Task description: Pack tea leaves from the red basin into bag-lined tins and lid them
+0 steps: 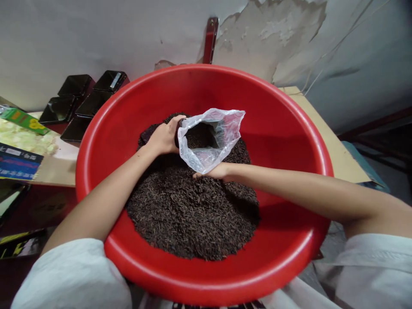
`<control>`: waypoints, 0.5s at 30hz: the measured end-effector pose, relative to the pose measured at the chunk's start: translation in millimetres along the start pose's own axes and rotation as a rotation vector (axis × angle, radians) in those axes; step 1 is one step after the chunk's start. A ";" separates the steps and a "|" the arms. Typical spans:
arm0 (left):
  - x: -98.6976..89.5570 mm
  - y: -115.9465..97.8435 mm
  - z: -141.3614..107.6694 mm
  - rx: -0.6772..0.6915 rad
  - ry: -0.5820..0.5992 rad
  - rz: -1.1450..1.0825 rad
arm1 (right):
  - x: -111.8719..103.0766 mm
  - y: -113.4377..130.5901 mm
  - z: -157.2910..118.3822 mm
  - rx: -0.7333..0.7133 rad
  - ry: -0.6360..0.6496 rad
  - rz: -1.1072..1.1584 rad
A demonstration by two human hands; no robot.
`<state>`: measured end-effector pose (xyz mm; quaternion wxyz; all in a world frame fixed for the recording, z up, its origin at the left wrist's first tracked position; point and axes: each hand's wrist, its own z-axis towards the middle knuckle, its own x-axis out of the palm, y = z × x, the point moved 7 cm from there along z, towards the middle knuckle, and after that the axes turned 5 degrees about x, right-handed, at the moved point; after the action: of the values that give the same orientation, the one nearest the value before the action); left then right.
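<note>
A translucent plastic bag with a wide open mouth is held over the basin, dark loose material showing inside it. My left hand is wrapped round a dark container at the bag's left side. Beneath the bag's near edge lies my right hand, palm up, its fingers mostly hidden by the bag and the dark leaf-like pieces. A large heap of these dark brown pieces covers the bottom of the red basin.
Several dark, open-topped boxes stand left of the basin, beside a green packet and a blue printed packet. A dark red strip leans on the peeling wall behind. Cardboard lies at the right.
</note>
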<state>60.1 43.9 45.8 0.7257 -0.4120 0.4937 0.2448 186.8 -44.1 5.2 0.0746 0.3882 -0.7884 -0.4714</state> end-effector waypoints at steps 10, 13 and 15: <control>-3.8 -5.4 2.0 0.024 0.019 0.125 | 7.1 44.9 -67.1 0.000 0.308 0.149; -5.1 -6.8 1.8 -0.013 0.046 0.123 | -11.0 76.0 -76.9 -0.078 0.254 0.176; -4.7 -5.3 1.4 -0.061 0.070 0.105 | -28.9 93.8 -75.5 -0.120 0.153 0.173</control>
<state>63.0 42.5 52.2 0.6813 -0.4157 0.5319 0.2830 192.4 -52.2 128.6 0.1980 0.3486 -0.7812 -0.4785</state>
